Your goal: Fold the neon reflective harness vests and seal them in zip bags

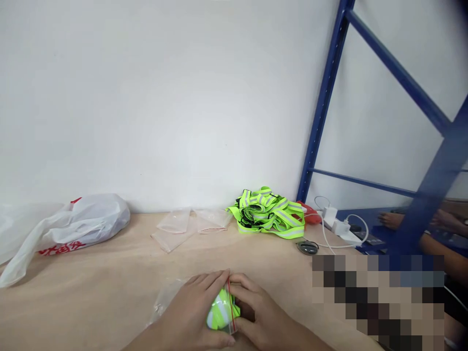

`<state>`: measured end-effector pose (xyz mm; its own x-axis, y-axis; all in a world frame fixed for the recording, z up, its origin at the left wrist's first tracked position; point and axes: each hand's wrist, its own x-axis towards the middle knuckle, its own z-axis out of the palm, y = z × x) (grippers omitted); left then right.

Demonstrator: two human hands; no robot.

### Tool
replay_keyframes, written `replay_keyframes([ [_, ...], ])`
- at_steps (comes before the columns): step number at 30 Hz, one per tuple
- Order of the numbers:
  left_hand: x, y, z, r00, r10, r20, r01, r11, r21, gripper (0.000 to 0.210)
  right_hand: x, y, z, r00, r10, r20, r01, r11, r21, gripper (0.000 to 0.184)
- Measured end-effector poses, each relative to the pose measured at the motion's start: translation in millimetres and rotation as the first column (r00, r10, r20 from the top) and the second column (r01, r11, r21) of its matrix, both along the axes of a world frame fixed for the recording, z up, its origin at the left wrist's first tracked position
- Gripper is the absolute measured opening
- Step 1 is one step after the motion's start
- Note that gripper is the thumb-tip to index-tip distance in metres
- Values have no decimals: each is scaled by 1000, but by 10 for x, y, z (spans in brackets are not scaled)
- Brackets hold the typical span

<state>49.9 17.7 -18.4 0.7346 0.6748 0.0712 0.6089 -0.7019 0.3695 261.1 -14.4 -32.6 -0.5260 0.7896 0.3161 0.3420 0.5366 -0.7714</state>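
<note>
At the near middle of the table, a clear zip-lock bag [232, 327] with a red seal line holds a folded yellow-green reflective strap [220, 310]. From the left, my left hand [192, 307] curls around the bag, its thumb along the near side. My right hand [261, 312] grips the sealed edge on the right, fingers at the top and thumb side near the bottom corner. Part of the strap bulges by the red line; whether it sticks out of the bag I cannot tell. More clear plastic [164, 298] lies just left of my left hand.
Flat clear bags [179, 226] lie toward the wall. Beside them is a pile of reflective straps [268, 214]. A white plastic bag [98, 219] sits at left. Dark glasses [307, 247], chargers [341, 227] and cables are at right, near a blue rack [321, 107] and another person's arm [444, 258].
</note>
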Motion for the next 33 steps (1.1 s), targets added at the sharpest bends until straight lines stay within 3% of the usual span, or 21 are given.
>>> replay_keyframes([
  [4,109,-10,58,1000,-4,-27,4,1000,-8,104,-74,79,-215,994,-41,-97,48,996,71,25],
  [6,149,-11,72,1000,-11,-18,11,1000,8,102,-94,113,-325,989,-71,-128,84,992,97,22],
  [10,112,23,140,997,-82,3,82,996,33,97,-69,138,-377,990,-117,-82,124,989,85,37],
  [13,-22,81,243,986,-154,-63,154,988,-5,111,-46,136,-273,996,-86,-13,87,994,70,48],
  [17,-157,135,307,989,-87,-123,75,992,-98,114,-42,135,-208,1000,-10,24,10,1000,3,50],
  [20,-147,141,240,994,-84,-71,76,991,-110,108,-30,161,-337,998,-64,10,65,993,-96,44],
  [21,-130,140,204,995,-86,-45,81,992,-100,106,-23,178,-399,997,-71,23,72,995,-67,41],
  [23,-94,136,135,996,-89,6,89,993,-78,100,-9,222,-516,997,-30,65,22,993,112,40],
  [25,-66,130,86,994,-102,44,105,993,-60,93,-2,267,-604,994,27,108,-58,950,306,42],
  [27,-49,121,64,990,-123,63,126,991,-45,89,-5,299,-663,989,42,142,-97,905,413,47],
  [33,-9,69,36,988,-136,72,137,991,-11,94,-43,265,-717,971,59,234,-154,899,411,42],
])
